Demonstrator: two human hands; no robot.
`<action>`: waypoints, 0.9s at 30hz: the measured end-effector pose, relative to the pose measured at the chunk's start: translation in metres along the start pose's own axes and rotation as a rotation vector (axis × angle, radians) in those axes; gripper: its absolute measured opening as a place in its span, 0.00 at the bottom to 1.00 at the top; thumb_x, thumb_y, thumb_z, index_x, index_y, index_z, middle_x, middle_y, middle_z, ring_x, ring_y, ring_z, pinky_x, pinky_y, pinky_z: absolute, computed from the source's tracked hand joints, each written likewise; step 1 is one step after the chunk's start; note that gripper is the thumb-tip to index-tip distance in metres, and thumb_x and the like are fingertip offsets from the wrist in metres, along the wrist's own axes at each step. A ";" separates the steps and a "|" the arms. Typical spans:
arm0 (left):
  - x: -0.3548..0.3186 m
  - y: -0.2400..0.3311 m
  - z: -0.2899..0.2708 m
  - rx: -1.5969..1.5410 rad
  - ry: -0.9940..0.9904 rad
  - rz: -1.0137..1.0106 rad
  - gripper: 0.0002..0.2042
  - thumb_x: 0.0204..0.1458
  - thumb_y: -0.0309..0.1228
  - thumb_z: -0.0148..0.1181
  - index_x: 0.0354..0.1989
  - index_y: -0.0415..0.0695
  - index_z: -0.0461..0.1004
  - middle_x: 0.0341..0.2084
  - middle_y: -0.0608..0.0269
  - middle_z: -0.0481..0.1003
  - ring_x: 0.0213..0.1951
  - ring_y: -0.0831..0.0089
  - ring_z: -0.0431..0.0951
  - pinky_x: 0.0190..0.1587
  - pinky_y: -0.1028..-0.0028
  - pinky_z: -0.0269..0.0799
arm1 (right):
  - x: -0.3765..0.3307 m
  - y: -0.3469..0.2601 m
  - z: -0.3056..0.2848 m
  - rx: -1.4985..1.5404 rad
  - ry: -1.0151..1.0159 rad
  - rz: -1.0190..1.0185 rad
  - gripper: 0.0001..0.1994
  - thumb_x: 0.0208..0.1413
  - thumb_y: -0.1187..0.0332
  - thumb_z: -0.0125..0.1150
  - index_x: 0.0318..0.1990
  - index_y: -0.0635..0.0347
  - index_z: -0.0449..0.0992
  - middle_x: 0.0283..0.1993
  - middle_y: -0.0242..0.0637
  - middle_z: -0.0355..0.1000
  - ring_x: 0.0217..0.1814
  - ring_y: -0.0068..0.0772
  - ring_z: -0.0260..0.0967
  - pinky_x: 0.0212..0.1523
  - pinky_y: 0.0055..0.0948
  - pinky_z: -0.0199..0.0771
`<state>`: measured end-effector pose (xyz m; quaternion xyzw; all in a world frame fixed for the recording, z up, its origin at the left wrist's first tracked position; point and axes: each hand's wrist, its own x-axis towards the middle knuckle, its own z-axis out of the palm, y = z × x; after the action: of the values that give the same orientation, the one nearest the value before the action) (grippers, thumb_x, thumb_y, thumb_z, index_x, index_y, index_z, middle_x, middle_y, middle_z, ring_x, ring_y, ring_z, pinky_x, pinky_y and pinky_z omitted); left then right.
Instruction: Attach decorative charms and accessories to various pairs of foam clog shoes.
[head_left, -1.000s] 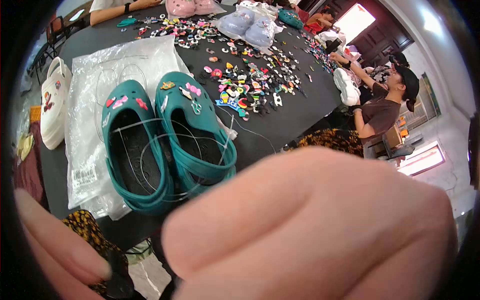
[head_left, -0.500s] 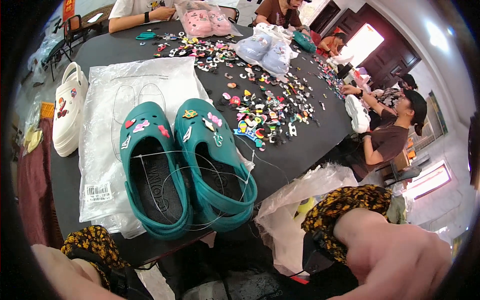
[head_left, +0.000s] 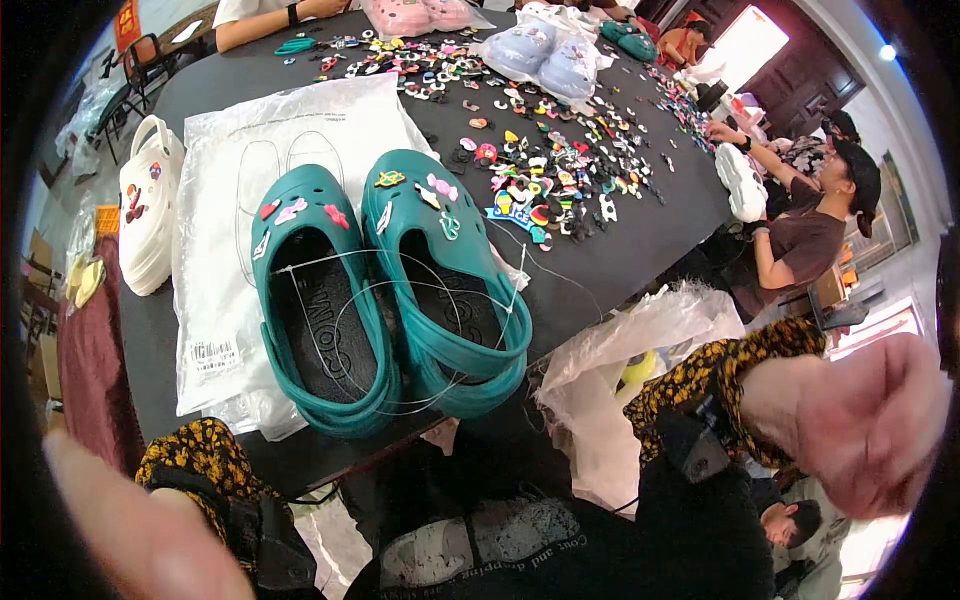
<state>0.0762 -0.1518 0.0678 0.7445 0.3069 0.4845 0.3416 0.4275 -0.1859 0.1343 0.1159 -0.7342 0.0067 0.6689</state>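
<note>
A pair of teal clogs (head_left: 318, 300) sits on a clear plastic bag (head_left: 215, 240) near the table's front edge. Small charms, among them a heart, bows and a candy, dot their uppers, and thin clear ties loop across both shoes. My left hand (head_left: 140, 520) hangs at the lower left, off the table and apart from the clogs. Its fingers are smeared and run out of the picture. Far out to the right is my right hand (head_left: 870, 425), beyond the table edge and blurred, its fingertips not discernible. Nothing held shows in either hand.
Left of the bag stands a white clog (head_left: 150, 215). Loose charms (head_left: 575, 165) spread over the black table (head_left: 640, 245), with bagged blue clogs (head_left: 540, 50) and pink clogs (head_left: 420, 15) behind. A crumpled plastic bag (head_left: 640, 335) hangs at the front edge. A co-worker (head_left: 800, 230) holds a white shoe (head_left: 740, 183).
The view has tipped downward, so the table and clogs sit higher in the picture. My right hand has swung outward to the right; the left hand shows larger. The clogs stay on the bag.
</note>
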 end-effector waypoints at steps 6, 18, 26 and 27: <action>0.027 0.012 0.011 0.046 -0.066 0.028 0.26 0.52 0.44 0.56 0.48 0.30 0.65 0.43 0.45 0.69 0.39 0.63 0.71 0.43 0.66 0.68 | -0.025 0.040 -0.029 -0.056 -0.124 0.573 0.09 0.61 0.67 0.45 0.40 0.61 0.69 0.27 0.28 0.61 0.18 0.19 0.51 0.28 0.25 0.57; 0.072 -0.038 0.088 0.495 -0.406 0.121 0.14 0.46 0.28 0.62 0.42 0.39 0.73 0.41 0.54 0.73 0.46 0.56 0.72 0.52 0.64 0.63 | -0.149 0.139 -0.031 -0.168 0.122 1.197 0.12 0.59 0.76 0.48 0.48 0.64 0.73 0.31 0.29 0.69 0.22 0.12 0.62 0.23 0.14 0.65; 0.067 -0.033 0.096 0.624 -0.690 0.082 0.21 0.45 0.42 0.63 0.43 0.40 0.71 0.45 0.56 0.71 0.49 0.57 0.70 0.53 0.59 0.61 | -0.184 0.181 0.004 0.046 -0.147 1.349 0.10 0.58 0.75 0.51 0.45 0.65 0.74 0.36 0.32 0.73 0.32 0.16 0.68 0.35 0.18 0.70; 0.065 -0.023 0.102 0.711 -0.621 0.094 0.22 0.44 0.42 0.64 0.44 0.40 0.71 0.47 0.55 0.70 0.49 0.57 0.69 0.52 0.59 0.61 | -0.195 0.187 0.006 0.046 -0.138 1.278 0.10 0.58 0.75 0.51 0.45 0.65 0.74 0.37 0.33 0.73 0.35 0.18 0.69 0.38 0.19 0.71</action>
<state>0.1907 -0.1087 0.0519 0.9379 0.3033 0.1188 0.1189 0.4034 0.0268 -0.0308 -0.3299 -0.6997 0.4121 0.4814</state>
